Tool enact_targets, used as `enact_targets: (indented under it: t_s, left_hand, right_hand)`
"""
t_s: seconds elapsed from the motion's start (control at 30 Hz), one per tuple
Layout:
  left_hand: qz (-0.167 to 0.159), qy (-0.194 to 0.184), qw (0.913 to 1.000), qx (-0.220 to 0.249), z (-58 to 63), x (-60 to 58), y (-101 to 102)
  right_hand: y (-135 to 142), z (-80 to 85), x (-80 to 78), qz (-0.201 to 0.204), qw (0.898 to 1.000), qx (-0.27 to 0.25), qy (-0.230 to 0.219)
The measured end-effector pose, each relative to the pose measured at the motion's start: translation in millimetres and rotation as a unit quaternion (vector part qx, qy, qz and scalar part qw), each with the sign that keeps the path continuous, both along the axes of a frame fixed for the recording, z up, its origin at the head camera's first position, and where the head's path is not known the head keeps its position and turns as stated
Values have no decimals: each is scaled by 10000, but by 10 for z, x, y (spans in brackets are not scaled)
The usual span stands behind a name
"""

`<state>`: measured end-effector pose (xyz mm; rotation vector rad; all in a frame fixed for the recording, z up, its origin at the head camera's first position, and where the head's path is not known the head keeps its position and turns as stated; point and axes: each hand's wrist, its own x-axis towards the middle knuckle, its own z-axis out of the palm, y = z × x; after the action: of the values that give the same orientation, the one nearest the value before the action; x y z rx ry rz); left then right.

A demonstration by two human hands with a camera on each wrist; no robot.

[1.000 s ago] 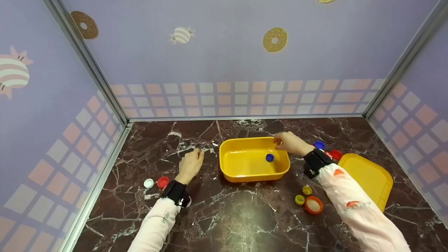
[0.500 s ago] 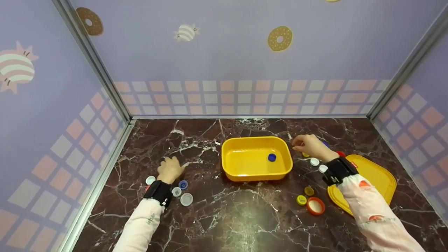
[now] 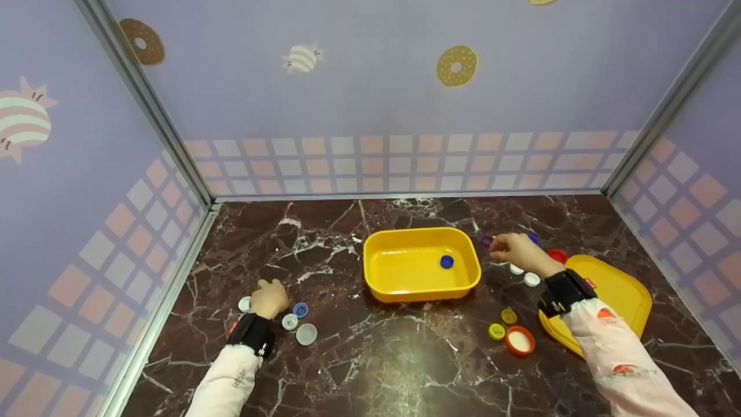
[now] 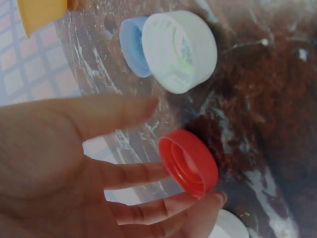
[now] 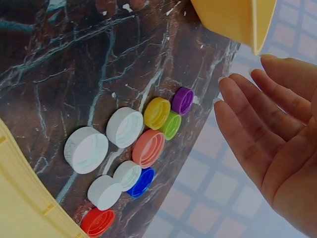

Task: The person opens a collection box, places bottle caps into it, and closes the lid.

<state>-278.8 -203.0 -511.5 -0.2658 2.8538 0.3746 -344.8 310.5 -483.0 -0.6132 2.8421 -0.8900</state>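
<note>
My left hand [image 3: 270, 298] is low at the left among bottle caps. In the left wrist view, its fingers are beside a red bottle cap [image 4: 200, 161], the fingertips at its far edge. The thumb is apart from it, pointing toward a white cap [image 4: 198, 52] and a blue cap [image 4: 130, 47]. My right hand [image 3: 517, 252] hovers right of the yellow box [image 3: 422, 294], holding nothing, fingers loosely bent. Below it lie several caps, among them a purple cap [image 5: 183, 100], a yellow cap [image 5: 157, 113] and white caps. One dark blue cap [image 3: 446, 262] lies inside the box.
A yellow lid [image 3: 619, 301] lies at the right, partly under the right forearm. Two yellow caps and an orange-red cap [image 3: 519, 341] sit in front of it. A grey-white cap [image 3: 306, 334] is near the left wrist. Patterned walls enclose the marble-look table [image 3: 393, 359].
My left hand has moved left and toward me, down to the caps. My right hand has drawn out from over the box to the caps on its right.
</note>
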Motion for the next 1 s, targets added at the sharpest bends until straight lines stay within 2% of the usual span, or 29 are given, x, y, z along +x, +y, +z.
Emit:
enact_targets:
  t_s: [0.27, 0.47, 0.63, 0.8, 1.0]
  left_hand:
    - [-151, 496, 9985, 189, -67, 14, -21]
    - [-270, 537, 9979, 247, -31, -20, 8]
    - [-288, 560, 9972, 397, 71, -140, 112]
    - [-559, 1193, 9905, 397, 226, -306, 360]
    - [-1106, 1859, 9755, 387, 401, -462, 724]
  right_hand:
    - [48, -45, -8, 53, 9999, 129, 70]
    - [102, -75, 10, 56, 9997, 167, 167]
    - [131, -89, 28, 79, 9997, 152, 154]
    - [149, -79, 53, 124, 9998, 111, 139]
    - [177, -83, 74, 49, 9999, 64, -73]
